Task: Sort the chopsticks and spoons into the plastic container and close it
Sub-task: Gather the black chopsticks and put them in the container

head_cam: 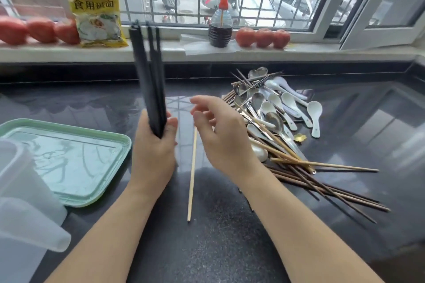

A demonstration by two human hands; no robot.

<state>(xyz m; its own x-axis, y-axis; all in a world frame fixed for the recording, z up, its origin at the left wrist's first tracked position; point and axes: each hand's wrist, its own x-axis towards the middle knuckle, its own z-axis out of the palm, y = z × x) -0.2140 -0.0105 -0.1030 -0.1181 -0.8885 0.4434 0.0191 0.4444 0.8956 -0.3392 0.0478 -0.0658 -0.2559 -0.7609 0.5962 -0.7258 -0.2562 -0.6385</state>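
While my left hand (153, 151) grips a bunch of long black chopsticks (150, 80) standing almost upright, my right hand (220, 135) floats beside it with loose fingers, holding nothing. I cannot count the blurry black sticks. One pale wooden chopstick (192, 174) lies alone between my arms. Right of it sits a messy pile of brown chopsticks (326, 188), white spoons (315, 112) and shiny metal spoons (274, 119). The clear plastic container (20, 202) waits at my left, by a green tray (76, 161). All rest on a dark shiny counter (218, 248) below a window with six red tomatoes (262, 37).
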